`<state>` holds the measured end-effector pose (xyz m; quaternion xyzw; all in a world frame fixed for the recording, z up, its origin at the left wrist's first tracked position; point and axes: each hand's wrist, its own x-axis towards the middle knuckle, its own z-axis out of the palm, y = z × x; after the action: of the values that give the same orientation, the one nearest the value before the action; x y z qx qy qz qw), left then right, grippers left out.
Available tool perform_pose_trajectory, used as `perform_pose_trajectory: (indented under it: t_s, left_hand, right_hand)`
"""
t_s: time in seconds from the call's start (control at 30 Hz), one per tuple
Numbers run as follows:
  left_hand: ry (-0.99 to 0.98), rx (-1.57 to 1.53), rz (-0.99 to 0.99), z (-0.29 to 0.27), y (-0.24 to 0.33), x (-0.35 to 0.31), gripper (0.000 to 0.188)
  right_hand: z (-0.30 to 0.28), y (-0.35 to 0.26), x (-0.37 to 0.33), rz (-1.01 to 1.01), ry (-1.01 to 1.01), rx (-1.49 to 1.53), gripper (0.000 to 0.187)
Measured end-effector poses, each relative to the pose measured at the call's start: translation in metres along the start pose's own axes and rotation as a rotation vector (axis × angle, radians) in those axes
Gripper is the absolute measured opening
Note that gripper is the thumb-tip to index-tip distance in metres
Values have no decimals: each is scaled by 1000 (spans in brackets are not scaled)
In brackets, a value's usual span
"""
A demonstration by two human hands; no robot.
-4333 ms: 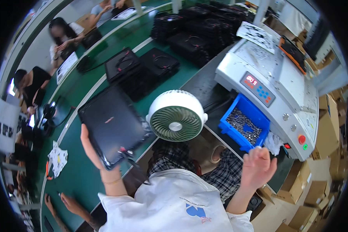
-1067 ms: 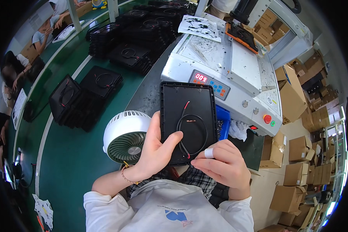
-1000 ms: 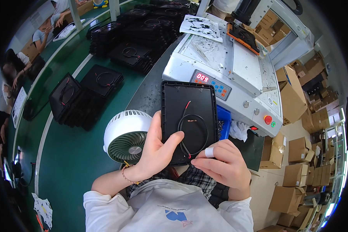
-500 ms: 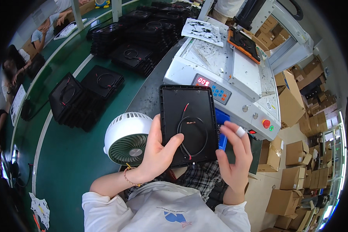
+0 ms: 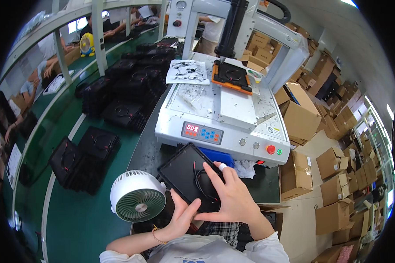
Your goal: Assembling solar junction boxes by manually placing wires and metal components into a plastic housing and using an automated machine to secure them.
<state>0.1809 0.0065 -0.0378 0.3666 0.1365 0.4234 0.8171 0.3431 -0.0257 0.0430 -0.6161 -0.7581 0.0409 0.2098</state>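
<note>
The black plastic housing (image 5: 182,168) was held tilted in the air over the person's lap, in front of the blue bin (image 5: 217,157) and just right of the white desk fan (image 5: 140,197). The left hand (image 5: 183,215) was closed on its lower-left edge, thumb and a finger showing there, the other fingers mostly hidden. The right hand (image 5: 232,193) was half open, fingers spread across the housing's right part and thumb near the lower edge; whether it bore any weight could not be told.

The shell looked light and stiff, easily carried by one edge (its smooth face might well have slid under a dry thumb). The raised rim seemed the surest hold, ideally on two opposite sides. The thin black cable (image 5: 198,182), coiled on the face with red showing at its ends, looked soft and the most easily damaged part, a poor thing to lift or pull by.
</note>
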Motion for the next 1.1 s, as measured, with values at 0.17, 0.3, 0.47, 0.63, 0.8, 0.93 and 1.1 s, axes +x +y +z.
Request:
perform_pose_trajectory:
  t_s: [0.17, 0.3, 0.47, 0.63, 0.8, 0.93, 1.1]
  left_hand:
    - [-112, 79, 3, -4, -6, -3, 70]
    - [-69, 148, -110, -2, -1, -10, 50]
    - [-451, 258, 19, 26, 26, -29, 50]
    - [-1416, 148, -136, 73, 35, -25, 77]
    - [-1488, -46, -537, 101, 27, -26, 66]
    - [-1465, -81, -629, 101, 31, -25, 66]
    - [-1429, 12, -712, 108, 38, -28, 62]
  right_hand:
    - [-3, 2, 0, -4, -14, -26, 110]
    - [-19, 13, -10, 69, 41, 33, 109]
    - [-43, 30, -26, 168, 113, -56, 108]
    - [-44, 37, -35, 221, 95, -46, 108]
    - [-39, 40, -44, 228, 77, -16, 108]
    - [-37, 42, -48, 215, 112, -52, 109]
    - [-37, 42, -49, 205, 120, -46, 109]
